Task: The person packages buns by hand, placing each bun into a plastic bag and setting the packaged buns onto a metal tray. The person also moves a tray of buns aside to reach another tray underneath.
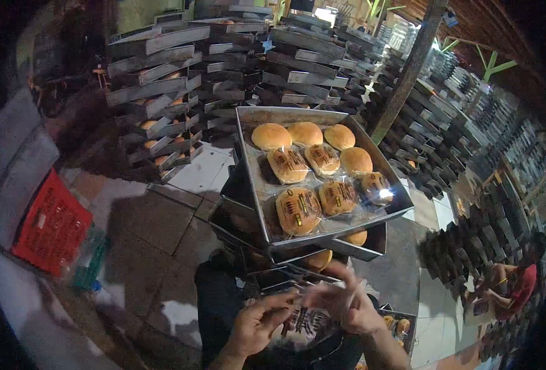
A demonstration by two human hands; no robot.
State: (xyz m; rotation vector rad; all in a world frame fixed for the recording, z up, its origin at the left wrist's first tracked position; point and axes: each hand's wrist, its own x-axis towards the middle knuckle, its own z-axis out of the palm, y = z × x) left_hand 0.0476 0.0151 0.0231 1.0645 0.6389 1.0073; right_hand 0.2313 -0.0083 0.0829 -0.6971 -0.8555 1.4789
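My left hand [257,324] pinches the upper edge of a clear printed plastic bag [304,322] in front of my lap. Beside the bag is my right hand [356,308], blurred by motion, its fingers spread apart close to the bag's right side. Just beyond both hands, a metal baking tray [341,233] tops a stack of trays. Several round buns lie in it: plain ones such as the bun [272,136] at the back, and others in printed clear wrappers, like the wrapped bun [298,211] at the front left.
More trays with buns [320,260] sit crosswise underneath. Tall tray stacks [156,92] line the back and right, near a wooden post [409,71]. A red crate [52,225] and a green crate [91,262] stand left. At right sits a person in red [523,290]; low right, another tray [409,327].
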